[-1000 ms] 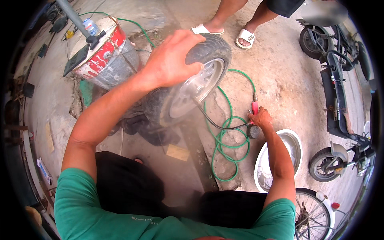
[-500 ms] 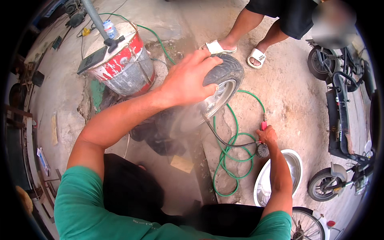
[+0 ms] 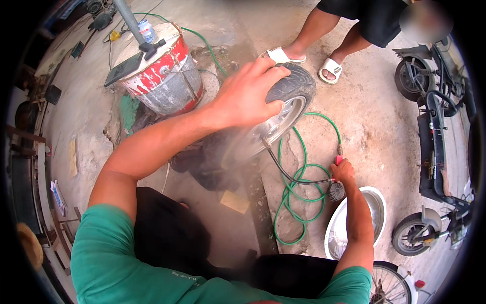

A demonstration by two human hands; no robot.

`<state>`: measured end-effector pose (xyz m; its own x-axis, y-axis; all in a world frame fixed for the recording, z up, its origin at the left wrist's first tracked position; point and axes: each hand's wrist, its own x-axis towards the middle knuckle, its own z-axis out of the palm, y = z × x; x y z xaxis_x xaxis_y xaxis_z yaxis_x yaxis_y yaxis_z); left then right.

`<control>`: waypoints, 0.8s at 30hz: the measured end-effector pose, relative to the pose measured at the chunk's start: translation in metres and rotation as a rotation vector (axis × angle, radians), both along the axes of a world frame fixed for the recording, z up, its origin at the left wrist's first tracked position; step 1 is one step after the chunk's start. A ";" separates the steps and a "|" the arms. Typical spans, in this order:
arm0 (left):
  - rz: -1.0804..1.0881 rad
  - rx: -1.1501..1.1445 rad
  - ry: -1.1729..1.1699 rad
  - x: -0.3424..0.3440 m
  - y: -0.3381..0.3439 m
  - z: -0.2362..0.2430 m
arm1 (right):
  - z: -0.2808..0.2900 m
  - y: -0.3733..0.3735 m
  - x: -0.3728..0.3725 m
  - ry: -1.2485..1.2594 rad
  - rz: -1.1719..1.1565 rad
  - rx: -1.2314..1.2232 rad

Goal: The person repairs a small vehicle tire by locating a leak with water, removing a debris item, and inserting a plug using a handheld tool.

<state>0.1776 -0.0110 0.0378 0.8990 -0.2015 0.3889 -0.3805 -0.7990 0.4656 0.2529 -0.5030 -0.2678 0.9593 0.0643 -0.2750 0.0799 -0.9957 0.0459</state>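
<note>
My left hand (image 3: 248, 93) grips a black tyre (image 3: 296, 80) on a silver alloy rim (image 3: 289, 114) from above, thumb over the side. A pale haze blurs the tyre's lower part. A black hose (image 3: 279, 166) runs from the wheel to a red-handled inflator with a round gauge (image 3: 336, 191), whose handle my right hand (image 3: 344, 172) holds. A coiled green air hose (image 3: 304, 221) lies on the floor and joins the inflator's top. Just right of my right forearm, partly behind it, sits a white round basin (image 3: 375, 207).
A red-and-grey metal drum (image 3: 169, 91) with a pole and dark flat object stands upper left. Another person's legs and white slides (image 3: 330, 71) are beyond the tyre. A scooter (image 3: 430, 152) lines the right; a spoked wheel (image 3: 390, 283) is lower right. A board (image 3: 234, 201) lies below the tyre.
The view has shifted, so the scene sits lower and further right than a second ago. My hands keep hold of the tyre and inflator; the haze around the tyre's lower part persists.
</note>
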 end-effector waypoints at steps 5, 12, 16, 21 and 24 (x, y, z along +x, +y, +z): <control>0.013 0.029 -0.015 -0.002 0.001 0.001 | 0.005 0.007 -0.001 0.060 -0.012 0.004; 0.012 0.016 0.021 -0.012 -0.002 0.007 | 0.001 0.007 0.005 0.102 -0.105 0.003; -0.004 0.036 -0.033 -0.021 -0.001 0.007 | 0.001 0.008 0.005 0.102 -0.108 0.008; -0.016 0.112 -0.060 -0.040 0.002 0.022 | 0.017 0.021 0.002 0.144 -0.122 0.026; -0.021 0.100 -0.034 -0.049 0.002 0.029 | 0.028 0.029 -0.004 0.154 -0.127 0.029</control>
<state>0.1282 -0.0091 0.0669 0.8809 -0.2592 0.3960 -0.4117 -0.8324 0.3709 0.2488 -0.4738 -0.2399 0.9070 -0.0444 -0.4188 -0.0424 -0.9990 0.0140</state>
